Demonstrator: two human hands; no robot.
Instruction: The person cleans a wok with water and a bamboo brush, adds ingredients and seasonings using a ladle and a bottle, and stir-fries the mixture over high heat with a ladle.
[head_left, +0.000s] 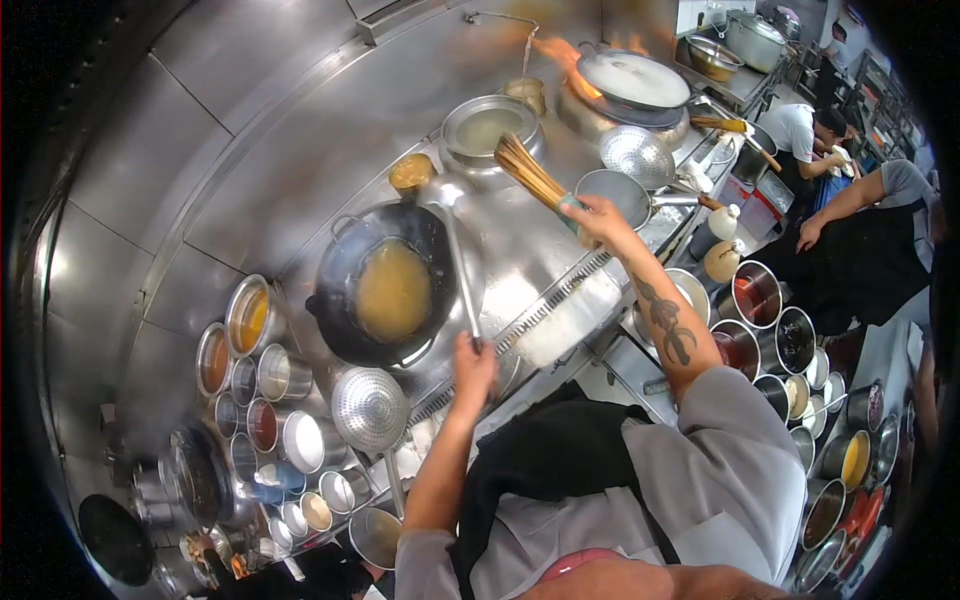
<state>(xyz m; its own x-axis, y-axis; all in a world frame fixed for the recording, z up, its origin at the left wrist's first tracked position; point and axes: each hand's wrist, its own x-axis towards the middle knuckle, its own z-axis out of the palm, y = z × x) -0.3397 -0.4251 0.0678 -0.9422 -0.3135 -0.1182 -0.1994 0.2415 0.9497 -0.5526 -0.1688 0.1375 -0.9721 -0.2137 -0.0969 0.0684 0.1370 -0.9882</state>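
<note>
My left hand (475, 372) is closed around the handle of a long metal ladle (462, 268). The ladle's bowl points away from me, at the far right of a black wok (335, 325). Cloudy yellowish liquid (393, 290) lies in the bottom of the wok. In my right hand (597, 220) is a bamboo wok brush (533, 173), gripped at its green-bound end. Its bristles point up and left, close to a round metal pot (490, 128) set in the stove top.
Flames (570, 65) rise around another wok (635, 80) at the back right. Strainers (370, 410) (637, 157) lie beside the stove. Seasoning containers (303, 440) stand left, sauce pots (755, 293) right. A co-worker's arm (845, 205) reaches in at right; another person (800, 135) bends behind.
</note>
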